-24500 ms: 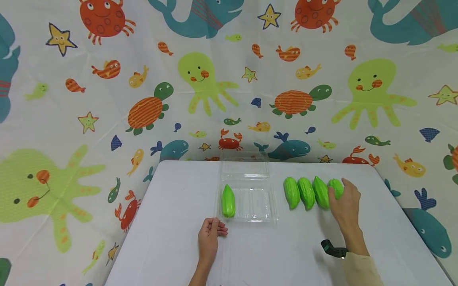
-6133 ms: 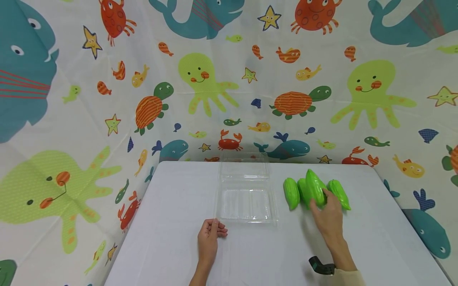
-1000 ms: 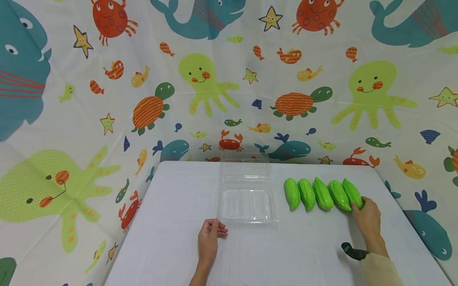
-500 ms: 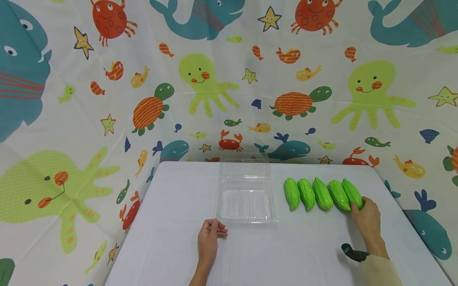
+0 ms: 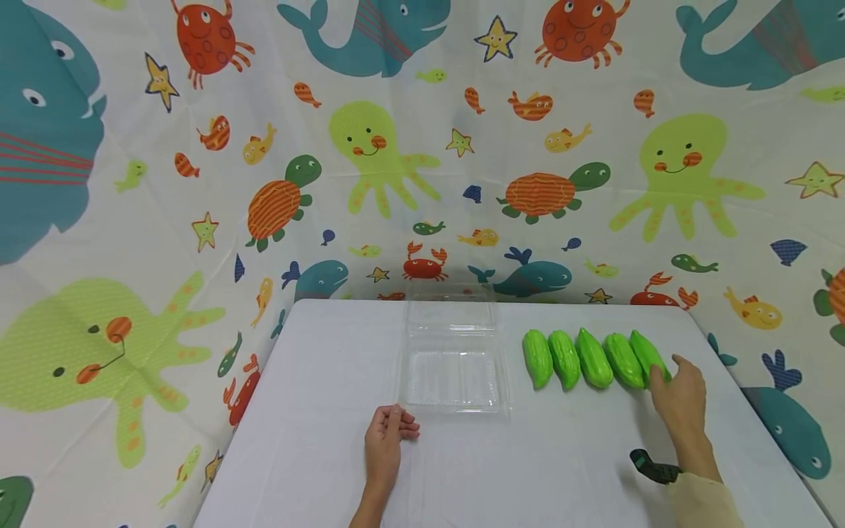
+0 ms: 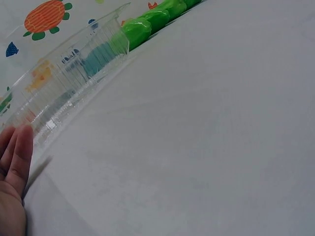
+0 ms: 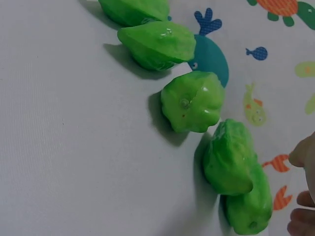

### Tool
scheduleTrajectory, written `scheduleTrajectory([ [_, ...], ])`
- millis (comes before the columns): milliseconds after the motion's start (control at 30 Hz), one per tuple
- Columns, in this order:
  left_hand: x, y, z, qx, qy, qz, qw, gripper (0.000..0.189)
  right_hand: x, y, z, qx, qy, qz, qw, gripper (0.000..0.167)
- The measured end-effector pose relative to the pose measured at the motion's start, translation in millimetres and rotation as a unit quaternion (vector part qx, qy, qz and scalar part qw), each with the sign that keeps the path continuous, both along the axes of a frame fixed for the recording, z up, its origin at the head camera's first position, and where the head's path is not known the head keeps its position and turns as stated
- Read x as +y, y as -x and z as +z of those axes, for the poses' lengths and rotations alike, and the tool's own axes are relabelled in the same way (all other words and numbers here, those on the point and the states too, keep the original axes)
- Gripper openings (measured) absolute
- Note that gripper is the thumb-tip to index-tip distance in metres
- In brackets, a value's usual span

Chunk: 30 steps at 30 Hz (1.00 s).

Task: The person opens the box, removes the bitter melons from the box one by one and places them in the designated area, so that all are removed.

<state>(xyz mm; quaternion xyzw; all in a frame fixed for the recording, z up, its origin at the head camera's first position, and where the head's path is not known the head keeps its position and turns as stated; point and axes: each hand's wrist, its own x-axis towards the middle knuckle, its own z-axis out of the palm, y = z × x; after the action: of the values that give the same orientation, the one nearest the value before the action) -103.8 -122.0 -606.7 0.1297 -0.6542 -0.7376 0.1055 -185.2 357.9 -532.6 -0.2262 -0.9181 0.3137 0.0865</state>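
Several bright green, glossy, ridged fruits (image 5: 594,359), shaped like star fruit with pointed ends, lie side by side in a slanted row. The rightmost fruit (image 5: 645,350) has my right hand (image 5: 680,392) just at its near end, fingers spread and thumb apart from the index finger. In the right wrist view a gap shows between the thumb (image 7: 298,153) and the fruits (image 7: 251,206). A clear plastic clamshell box (image 5: 454,407) stands with its lid (image 5: 451,317) folded back. At its near left corner rests my left hand (image 5: 384,444), fingers relaxed, fingertips right at the rim.
The white table (image 5: 317,455) runs back to a curtain (image 5: 370,44) printed with sea animals. A black wrist-camera mount (image 5: 653,469) sticks out from the right wrist. The fruit row lies right of the box.
My right hand has let go of the rightmost fruit and its fingers have spread. Earlier, one fruit lay in the box; later, my right hand held one over the row. Left hand unchanged.
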Motion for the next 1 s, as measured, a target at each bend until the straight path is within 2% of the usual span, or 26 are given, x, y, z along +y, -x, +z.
scheduleTrajectory([
  [367,0.4,0.1,-3.4,0.006,0.000,0.005,1.0000,0.034,-12.6,-2.2,14.3,0.027,-0.020,0.004,0.9994,0.059],
  [567,0.3,-0.4,-0.9,0.010,-0.003,0.008,0.9999,0.031,-20.2,-4.8,19.9,0.047,-0.038,0.009,0.9982,0.056],
  [800,-4.5,0.4,-0.3,-0.016,-0.038,-0.005,0.9991,0.036,-28.3,-8.8,26.4,0.058,-0.037,0.016,0.9975,0.055],
  [1000,-4.7,0.4,6.4,-0.038,-0.043,-0.014,0.9983,0.041,-31.4,-12.6,28.9,0.077,-0.049,0.025,0.9955,0.053],
])
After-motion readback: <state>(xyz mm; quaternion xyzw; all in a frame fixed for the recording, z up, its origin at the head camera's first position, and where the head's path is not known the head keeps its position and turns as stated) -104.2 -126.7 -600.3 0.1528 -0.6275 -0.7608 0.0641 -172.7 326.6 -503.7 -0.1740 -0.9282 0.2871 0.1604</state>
